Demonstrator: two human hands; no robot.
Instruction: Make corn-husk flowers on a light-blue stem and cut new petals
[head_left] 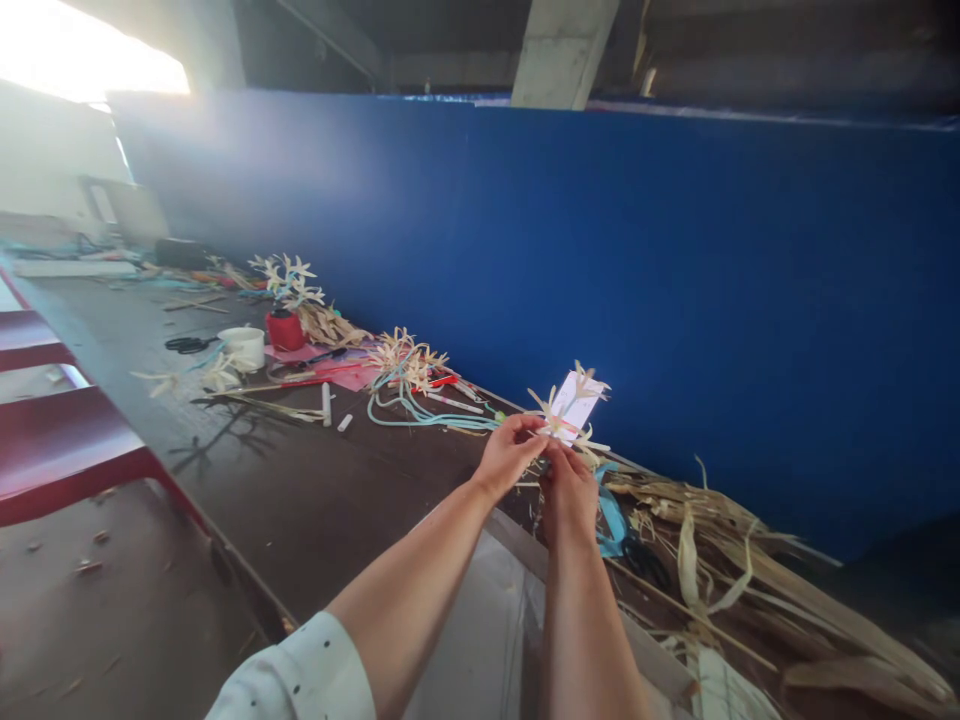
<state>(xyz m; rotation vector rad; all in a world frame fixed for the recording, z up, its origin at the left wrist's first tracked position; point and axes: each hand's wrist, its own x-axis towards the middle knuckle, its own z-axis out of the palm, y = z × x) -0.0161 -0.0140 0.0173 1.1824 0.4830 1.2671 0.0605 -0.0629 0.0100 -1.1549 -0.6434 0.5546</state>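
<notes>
Both my hands meet above the long dark wooden table [300, 490]. My left hand [510, 452] pinches a small straw flower [559, 418] with pale pointed petals. My right hand [568, 492] is closed on the same flower from below. A white card [579, 398] stands up just behind the flower, seemingly held with it. A light blue ribbon [611, 515] hangs under my right hand. Dry corn husk strips [720, 540] lie piled to the right of my hands.
Finished straw flowers [409, 358] with teal stems lie farther left, more flowers [289, 280] beyond. A red pot [286, 329], white cup [244, 347], black scissors [187, 344] and pink paper [330, 368] sit on the table. Red benches [60, 450] stand left; a blue wall [675, 300] runs behind.
</notes>
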